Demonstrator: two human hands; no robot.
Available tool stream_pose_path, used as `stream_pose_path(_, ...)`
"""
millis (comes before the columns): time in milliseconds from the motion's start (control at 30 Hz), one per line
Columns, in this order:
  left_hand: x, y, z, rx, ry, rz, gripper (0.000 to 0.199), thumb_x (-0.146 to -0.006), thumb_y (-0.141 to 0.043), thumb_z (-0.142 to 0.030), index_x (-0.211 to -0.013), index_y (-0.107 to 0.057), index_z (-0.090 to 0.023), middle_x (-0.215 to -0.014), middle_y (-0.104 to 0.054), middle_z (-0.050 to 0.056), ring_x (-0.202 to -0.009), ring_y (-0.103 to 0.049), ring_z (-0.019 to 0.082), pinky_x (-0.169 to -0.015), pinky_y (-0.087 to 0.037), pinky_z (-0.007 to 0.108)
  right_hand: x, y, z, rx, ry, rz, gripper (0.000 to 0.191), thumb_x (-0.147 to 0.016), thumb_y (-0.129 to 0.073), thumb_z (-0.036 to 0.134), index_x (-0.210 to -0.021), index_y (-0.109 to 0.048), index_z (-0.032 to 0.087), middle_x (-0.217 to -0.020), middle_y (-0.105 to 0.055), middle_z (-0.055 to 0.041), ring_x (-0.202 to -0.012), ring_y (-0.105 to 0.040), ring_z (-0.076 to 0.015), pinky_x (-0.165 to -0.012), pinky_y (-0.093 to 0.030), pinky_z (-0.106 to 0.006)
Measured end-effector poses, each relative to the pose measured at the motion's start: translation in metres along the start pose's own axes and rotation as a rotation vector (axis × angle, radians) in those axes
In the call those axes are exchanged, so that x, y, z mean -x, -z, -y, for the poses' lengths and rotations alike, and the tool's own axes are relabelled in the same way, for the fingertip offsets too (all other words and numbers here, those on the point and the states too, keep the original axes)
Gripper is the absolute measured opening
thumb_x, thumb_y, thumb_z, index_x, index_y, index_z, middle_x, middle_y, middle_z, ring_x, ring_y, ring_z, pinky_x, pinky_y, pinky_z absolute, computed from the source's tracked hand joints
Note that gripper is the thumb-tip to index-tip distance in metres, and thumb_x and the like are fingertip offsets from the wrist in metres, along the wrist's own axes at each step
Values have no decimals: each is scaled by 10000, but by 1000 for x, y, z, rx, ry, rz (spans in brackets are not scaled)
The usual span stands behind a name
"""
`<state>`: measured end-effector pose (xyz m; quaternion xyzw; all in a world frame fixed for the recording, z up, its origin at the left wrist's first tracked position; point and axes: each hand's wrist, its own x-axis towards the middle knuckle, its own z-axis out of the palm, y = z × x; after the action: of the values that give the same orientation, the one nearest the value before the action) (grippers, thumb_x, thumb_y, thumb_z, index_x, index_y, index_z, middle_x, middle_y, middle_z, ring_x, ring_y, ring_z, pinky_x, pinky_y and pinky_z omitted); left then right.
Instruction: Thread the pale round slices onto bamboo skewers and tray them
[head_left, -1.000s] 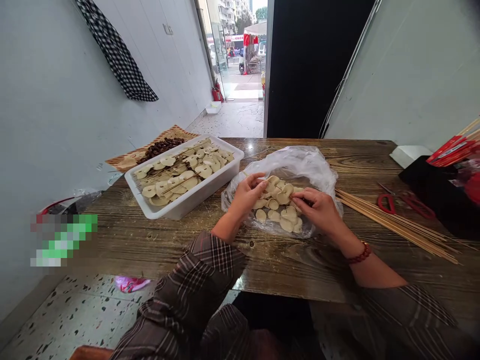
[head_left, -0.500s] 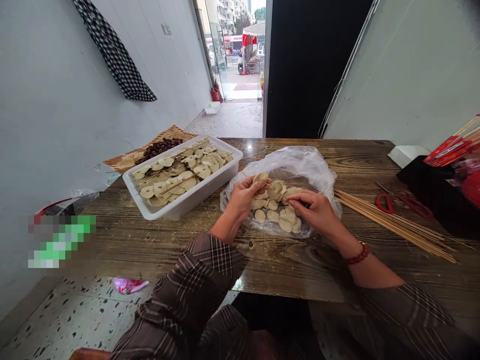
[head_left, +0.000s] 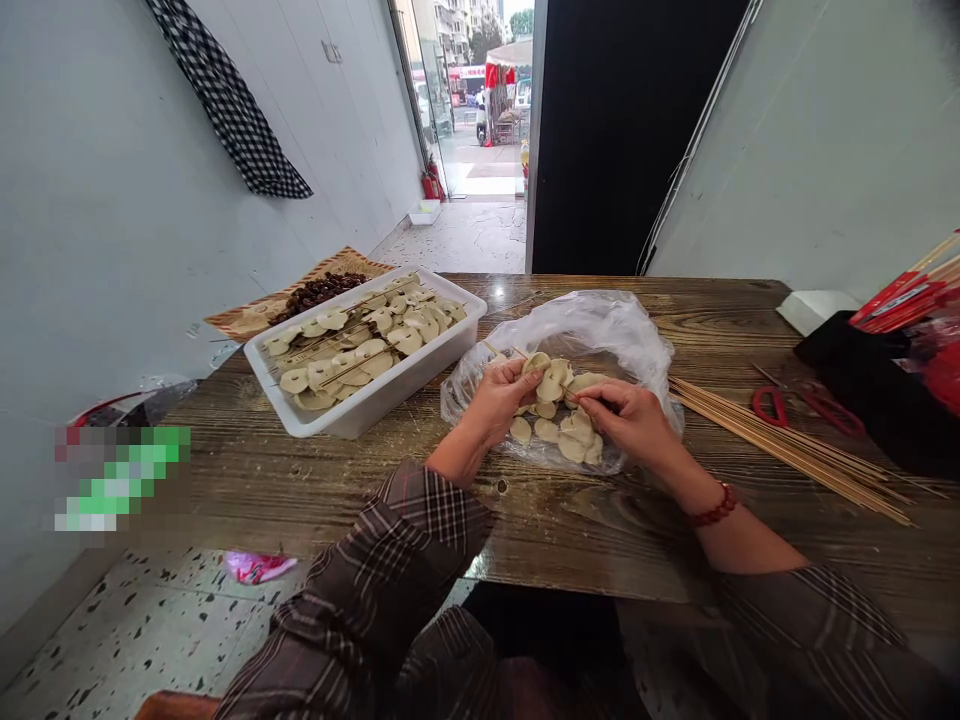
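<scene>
My left hand (head_left: 495, 402) pinches a pale, round, flat slice (head_left: 536, 364) on a thin wooden skewer, over a clear plastic bag (head_left: 600, 312). Closed on the skewer's other end is my right hand (head_left: 628, 418), right of the slices. More loose pale slices (head_left: 576, 436) lie in the bag beneath both hands. To the left, a white plastic tub (head_left: 367, 402) holds many skewered slices (head_left: 405, 340). A bundle of bare wooden skewers (head_left: 795, 455) rests on the table right of the bag.
Dark red pieces (head_left: 322, 292) lie on patterned paper (head_left: 244, 318) behind the tub. Red-handled scissors (head_left: 769, 405) and a black box (head_left: 862, 400) with red-wrapped sticks stand at the right of the wooden table (head_left: 420, 500).
My left hand has moved slightly right along the skewer, closer to my right hand, and the slice at its fingertips has shifted right too. My right hand is nearly still.
</scene>
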<state>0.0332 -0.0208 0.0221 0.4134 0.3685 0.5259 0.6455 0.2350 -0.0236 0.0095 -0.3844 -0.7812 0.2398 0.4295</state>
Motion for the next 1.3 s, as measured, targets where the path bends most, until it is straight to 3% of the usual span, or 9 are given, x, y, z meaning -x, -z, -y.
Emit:
stream_pose_path(400, 0, -1, -1, 149, 53, -11, 347, -655, -856, -335, -889, -717, -119, -782, -726, 46, -676, -680, 118, -648, -551, 208, 1, -3, 0, 45, 38, -8, 152, -885, -616, 238, -855, -763, 212, -835, -757, -60, -756, -692, -206, -700, -542, -338)
stream_pose_path(633, -1, 0, -3, 155, 16, -67, 341, -688, -831, -368, -896, -703, -132, -810, -732, 53, -722, -697, 156, -684, -568, 267, 1, -1, 1, 51, 28, -23, 160, -888, -610, 241, -865, -767, 222, -848, -763, -58, -790, -701, -210, -713, -553, -338)
stream_pose_path(1300, 3, -22, 15, 73, -21, 8, 355, -655, -840, -428, -759, -679, -129, -679, -656, 5, -583, -540, 72, -549, -424, 192, 0, -6, 1, 100, 27, -44, 170, -880, -591, 218, -786, -732, 208, -774, -718, -49, -731, -655, -198, -688, -499, -326)
